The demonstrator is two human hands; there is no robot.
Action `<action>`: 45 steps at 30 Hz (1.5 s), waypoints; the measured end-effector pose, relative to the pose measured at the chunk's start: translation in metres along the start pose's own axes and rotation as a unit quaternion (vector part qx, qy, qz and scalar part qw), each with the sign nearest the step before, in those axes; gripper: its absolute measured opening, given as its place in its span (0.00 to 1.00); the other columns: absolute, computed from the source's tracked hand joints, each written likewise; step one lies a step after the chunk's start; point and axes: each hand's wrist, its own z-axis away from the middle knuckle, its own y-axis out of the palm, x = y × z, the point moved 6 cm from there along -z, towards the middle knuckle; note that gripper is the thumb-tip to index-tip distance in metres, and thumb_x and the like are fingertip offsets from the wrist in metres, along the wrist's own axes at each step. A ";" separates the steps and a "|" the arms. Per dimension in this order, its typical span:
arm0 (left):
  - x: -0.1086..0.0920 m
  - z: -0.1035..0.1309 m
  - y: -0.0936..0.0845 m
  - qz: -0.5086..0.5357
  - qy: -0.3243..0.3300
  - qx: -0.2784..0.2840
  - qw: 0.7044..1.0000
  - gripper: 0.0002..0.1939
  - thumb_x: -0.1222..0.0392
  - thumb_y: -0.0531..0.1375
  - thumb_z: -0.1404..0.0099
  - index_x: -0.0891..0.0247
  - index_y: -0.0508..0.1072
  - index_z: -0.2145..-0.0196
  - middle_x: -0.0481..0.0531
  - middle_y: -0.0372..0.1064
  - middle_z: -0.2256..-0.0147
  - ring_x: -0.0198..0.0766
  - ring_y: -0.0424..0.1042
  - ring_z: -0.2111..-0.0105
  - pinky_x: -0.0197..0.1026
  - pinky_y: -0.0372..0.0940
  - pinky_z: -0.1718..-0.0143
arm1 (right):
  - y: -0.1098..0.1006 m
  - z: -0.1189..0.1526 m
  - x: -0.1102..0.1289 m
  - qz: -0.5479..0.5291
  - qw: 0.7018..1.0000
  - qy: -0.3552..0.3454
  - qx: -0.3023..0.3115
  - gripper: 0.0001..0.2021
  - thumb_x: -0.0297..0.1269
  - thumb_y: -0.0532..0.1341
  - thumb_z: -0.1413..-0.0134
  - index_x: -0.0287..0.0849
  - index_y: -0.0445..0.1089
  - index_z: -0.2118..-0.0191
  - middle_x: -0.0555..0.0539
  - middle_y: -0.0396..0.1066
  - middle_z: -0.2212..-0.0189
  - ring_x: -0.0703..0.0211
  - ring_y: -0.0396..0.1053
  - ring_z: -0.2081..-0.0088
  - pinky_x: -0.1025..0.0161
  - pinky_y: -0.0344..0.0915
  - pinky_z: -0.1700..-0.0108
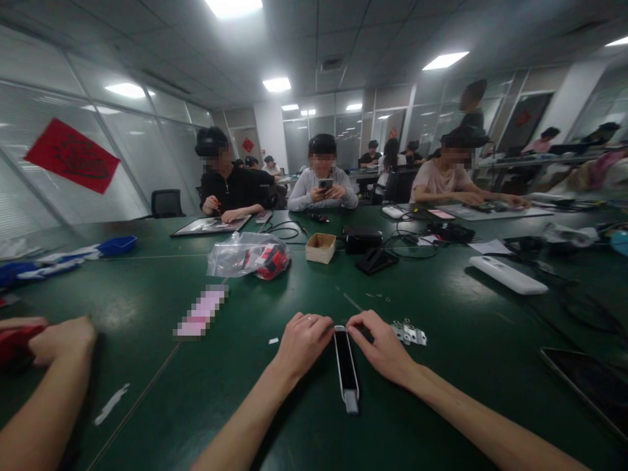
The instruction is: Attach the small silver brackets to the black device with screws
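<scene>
On the green table lies a slim, long device (347, 363) with a black face, a pale rim and a grey block at its near end. My left hand (305, 343) is closed, its fingertips pinching at the far left corner of the device. From the other side, my right hand (380, 347) has thumb and forefinger pressed to the far right corner, also closed. Whatever small part may sit between the fingertips is too small to make out. Just beyond my right wrist are several small silver metal pieces (412, 332).
At the left edge, another person's hand (66, 340) grips something red. Ahead are a plastic bag with a red-and-black item (267, 260), an open cardboard box (320, 248) and a black box (362, 239). A white oblong device (507, 275) and a phone (589, 386) lie right. People sit opposite.
</scene>
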 end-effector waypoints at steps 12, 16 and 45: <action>0.018 0.002 0.014 -0.006 -0.012 0.165 0.986 0.05 0.61 0.56 0.35 0.60 0.72 0.63 0.49 0.74 0.66 0.38 0.72 0.66 0.38 0.60 0.64 | 0.006 0.000 -0.022 0.103 0.994 0.013 0.032 0.07 0.33 0.54 0.43 0.40 0.68 0.62 0.45 0.69 0.66 0.55 0.65 0.62 0.57 0.63 0.60; 0.018 0.002 0.015 0.001 -0.020 0.159 0.987 0.06 0.60 0.56 0.34 0.60 0.72 0.62 0.49 0.74 0.65 0.39 0.72 0.65 0.39 0.60 0.64 | 0.007 0.000 -0.023 0.106 0.993 0.021 0.040 0.09 0.34 0.53 0.42 0.40 0.69 0.63 0.45 0.70 0.66 0.55 0.65 0.62 0.56 0.62 0.60; 0.020 0.004 0.028 0.060 -0.015 0.108 0.992 0.12 0.54 0.51 0.31 0.57 0.73 0.59 0.47 0.73 0.64 0.35 0.70 0.65 0.36 0.60 0.63 | -0.003 -0.003 -0.012 0.178 0.981 -0.054 0.063 0.09 0.33 0.54 0.41 0.39 0.70 0.60 0.44 0.71 0.63 0.55 0.66 0.60 0.56 0.63 0.59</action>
